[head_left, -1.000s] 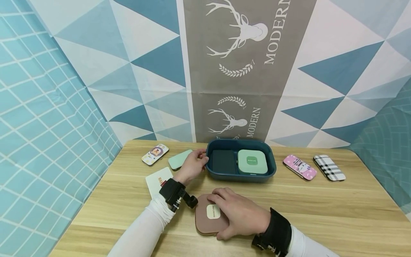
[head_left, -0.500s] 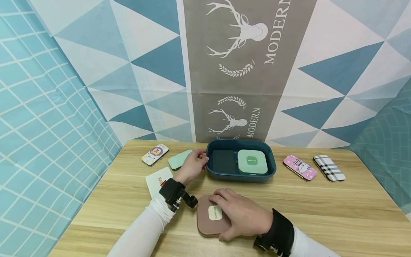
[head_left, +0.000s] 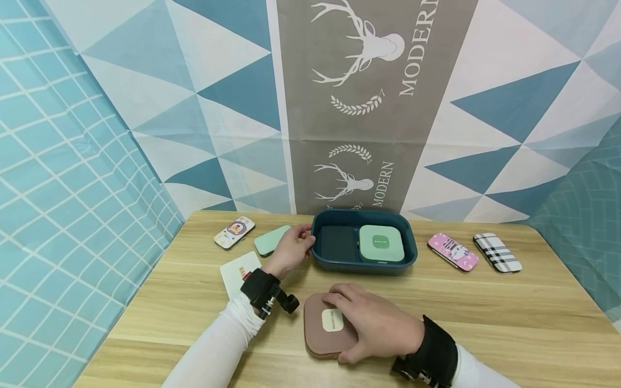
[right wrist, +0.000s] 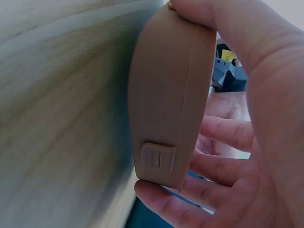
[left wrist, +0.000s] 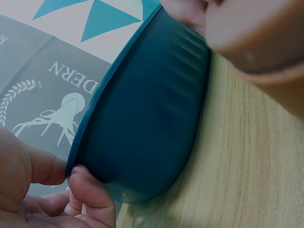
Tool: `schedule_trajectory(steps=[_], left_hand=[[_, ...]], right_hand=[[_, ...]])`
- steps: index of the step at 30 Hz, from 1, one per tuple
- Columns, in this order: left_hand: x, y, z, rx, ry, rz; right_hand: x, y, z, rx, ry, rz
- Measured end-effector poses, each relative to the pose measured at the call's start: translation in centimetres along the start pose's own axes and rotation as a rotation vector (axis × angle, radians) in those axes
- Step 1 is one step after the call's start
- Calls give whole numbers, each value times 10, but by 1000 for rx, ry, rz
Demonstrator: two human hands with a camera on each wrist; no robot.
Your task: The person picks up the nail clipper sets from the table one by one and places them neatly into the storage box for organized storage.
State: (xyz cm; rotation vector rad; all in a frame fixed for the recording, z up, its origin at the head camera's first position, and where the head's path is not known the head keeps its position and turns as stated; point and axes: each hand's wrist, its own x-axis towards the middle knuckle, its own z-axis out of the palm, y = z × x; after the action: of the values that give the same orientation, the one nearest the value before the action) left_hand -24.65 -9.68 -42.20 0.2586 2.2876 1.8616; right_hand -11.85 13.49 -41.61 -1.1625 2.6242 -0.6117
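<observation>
My right hand (head_left: 375, 323) grips a brown square manicure case (head_left: 320, 337) with a pale label, thumb at the near edge and fingertips at the far edge. Its side with a small latch faces the right wrist view, where the case (right wrist: 164, 95) is close over the wooden table. Beyond it, my left hand (head_left: 290, 249) pinches the left end of a dark blue plastic bin (head_left: 359, 268), thumb and finger on the rim in the left wrist view. Inside the bin, a mint green manicure case (head_left: 381, 245) lies at the right and a flat dark square (head_left: 338, 243) at the left.
Left of the bin lie a pale green slim case (head_left: 271, 240), a white cartoon case (head_left: 235, 233) and a white square case (head_left: 237, 272), partly under my left wrist. At the right are a pink cartoon case (head_left: 453, 252) and a plaid case (head_left: 497, 253).
My right hand has shifted slightly to the right, carrying the brown manicure case along. The left hand and the bin stay where they were.
</observation>
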Motion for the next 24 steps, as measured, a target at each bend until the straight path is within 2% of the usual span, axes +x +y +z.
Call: schedule_trajectory(steps=[11,24], left_hand=[[-2,2,0,-3,-3,-2],[-1,1,1,-6,10,8]], right_hand=[[-11,-3,-16,10,35,35],[-19,5,-37,-35,161,34]])
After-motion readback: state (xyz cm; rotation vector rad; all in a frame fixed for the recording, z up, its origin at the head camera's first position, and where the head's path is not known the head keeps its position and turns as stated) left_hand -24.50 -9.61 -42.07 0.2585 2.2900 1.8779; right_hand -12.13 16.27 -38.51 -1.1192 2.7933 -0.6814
